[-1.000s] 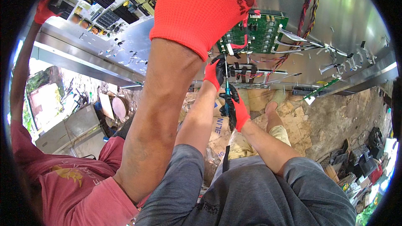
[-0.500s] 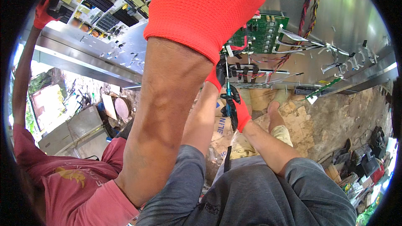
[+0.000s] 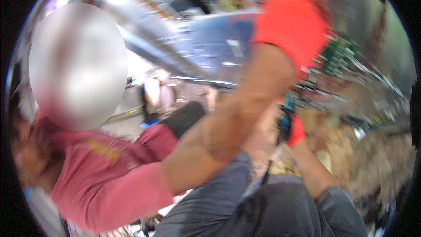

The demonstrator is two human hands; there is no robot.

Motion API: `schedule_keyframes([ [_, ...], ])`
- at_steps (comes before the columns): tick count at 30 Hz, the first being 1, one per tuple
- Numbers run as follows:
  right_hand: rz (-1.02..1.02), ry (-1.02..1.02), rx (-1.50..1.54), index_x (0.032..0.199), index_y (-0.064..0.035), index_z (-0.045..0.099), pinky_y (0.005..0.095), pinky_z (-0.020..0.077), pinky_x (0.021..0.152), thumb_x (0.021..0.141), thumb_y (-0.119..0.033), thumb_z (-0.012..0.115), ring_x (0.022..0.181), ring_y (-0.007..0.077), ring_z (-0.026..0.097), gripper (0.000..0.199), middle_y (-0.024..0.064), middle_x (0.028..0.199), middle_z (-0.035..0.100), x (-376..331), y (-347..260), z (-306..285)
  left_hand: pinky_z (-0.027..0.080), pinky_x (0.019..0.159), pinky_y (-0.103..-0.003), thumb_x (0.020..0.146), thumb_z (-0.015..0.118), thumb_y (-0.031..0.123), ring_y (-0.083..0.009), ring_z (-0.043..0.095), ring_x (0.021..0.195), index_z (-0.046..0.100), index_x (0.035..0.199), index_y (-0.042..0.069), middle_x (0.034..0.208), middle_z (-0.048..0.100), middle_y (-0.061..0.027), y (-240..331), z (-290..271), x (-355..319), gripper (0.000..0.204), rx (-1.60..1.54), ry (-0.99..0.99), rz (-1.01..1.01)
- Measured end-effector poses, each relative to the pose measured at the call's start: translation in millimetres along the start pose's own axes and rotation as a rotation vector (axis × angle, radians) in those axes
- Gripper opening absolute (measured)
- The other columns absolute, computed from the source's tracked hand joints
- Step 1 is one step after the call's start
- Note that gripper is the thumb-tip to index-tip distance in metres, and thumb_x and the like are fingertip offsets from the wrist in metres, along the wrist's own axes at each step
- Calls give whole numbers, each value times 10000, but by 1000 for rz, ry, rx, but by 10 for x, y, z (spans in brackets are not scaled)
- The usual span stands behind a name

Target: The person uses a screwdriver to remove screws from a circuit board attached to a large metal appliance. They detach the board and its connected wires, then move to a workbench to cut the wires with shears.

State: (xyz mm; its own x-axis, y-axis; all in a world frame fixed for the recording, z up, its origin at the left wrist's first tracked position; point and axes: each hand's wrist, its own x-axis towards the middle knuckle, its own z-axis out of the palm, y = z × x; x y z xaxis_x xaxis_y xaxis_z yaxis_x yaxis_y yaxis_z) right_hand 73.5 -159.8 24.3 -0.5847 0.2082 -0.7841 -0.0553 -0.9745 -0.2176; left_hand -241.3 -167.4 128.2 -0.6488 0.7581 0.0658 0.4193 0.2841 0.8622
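My right hand [image 3: 293, 127], in a red glove with a dark palm, is closed around the teal handle of a screwdriver [image 3: 288, 103] held upright. Its shaft is lost in blur, below the green circuit board [image 3: 340, 55]. Of my left hand [image 3: 280, 100] only a sliver of red glove shows. A co-worker's forearm covers the rest, so its fingers are hidden. The co-worker's red-gloved hand [image 3: 291, 26] reaches across in front of me, near the board. Loose wires [image 3: 322, 94] run beside and under the board.
A large metal panel [image 3: 210, 46] with blurred electronic parts spans the top. The co-worker in a maroon shirt [image 3: 114, 180] is close on my left, one arm crossing my space. Brown ground [image 3: 372, 158] with scattered debris lies below right.
The view has swung left and blurred, so the scene sits further right. More of the co-worker's body shows. My right hand still grips the screwdriver.
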Motion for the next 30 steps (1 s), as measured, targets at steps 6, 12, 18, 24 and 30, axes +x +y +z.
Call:
schedule_keyframes([
  [6, -141, -329, 232, 1260, -100, 537, 248, 525, 597, 956, -228, 410, 737, 133, 624, 353, 17, 1067, 643, 150, -37, 348, 315, 978, -575, 609, 712, 338, -350, 450, 1150, 665, 1034, 167, 1128, 555, -72, 2828, -2831, 2826, 460, 1215, -25, 1668],
  [12, -45, -498, 503, 1238, -109, 553, 349, 577, 640, 974, -271, 399, 809, 217, 676, 347, 64, 998, 678, 139, -86, 522, 266, 1039, -656, 439, 783, 437, -401, 403, 1255, 678, 1077, 208, 1198, 512, -94, 3211, -2959, 3131, 686, 1200, -303, 1730],
  [18, -29, -435, 365, 1204, -99, 552, 348, 530, 778, 990, -270, 369, 902, 223, 637, 329, 66, 1035, 647, 30, -80, 627, 289, 949, -608, 434, 802, 437, -366, 414, 1149, 674, 1064, 162, 1147, 508, -99, 3274, -3108, 2949, 699, 1234, -307, 1671],
  [24, -208, -380, 257, 1135, -77, 574, 344, 480, 808, 958, -236, 420, 909, 204, 591, 283, 64, 1027, 627, 136, -128, 627, 355, 773, -485, 556, 777, 361, -276, 471, 911, 685, 957, 106, 938, 557, -86, 1544, -1314, 2057, 484, 706, -303, 972],
  [30, -67, 73, 19, 977, -57, 660, 319, 467, 675, 887, -178, 541, 729, 165, 577, 193, 45, 868, 647, 35, 73, 651, 420, 598, -363, 678, 751, 285, -186, 528, 673, 697, 851, 50, 729, 605, -74, -453, 1196, -296, 296, -380, 36, -755],
])
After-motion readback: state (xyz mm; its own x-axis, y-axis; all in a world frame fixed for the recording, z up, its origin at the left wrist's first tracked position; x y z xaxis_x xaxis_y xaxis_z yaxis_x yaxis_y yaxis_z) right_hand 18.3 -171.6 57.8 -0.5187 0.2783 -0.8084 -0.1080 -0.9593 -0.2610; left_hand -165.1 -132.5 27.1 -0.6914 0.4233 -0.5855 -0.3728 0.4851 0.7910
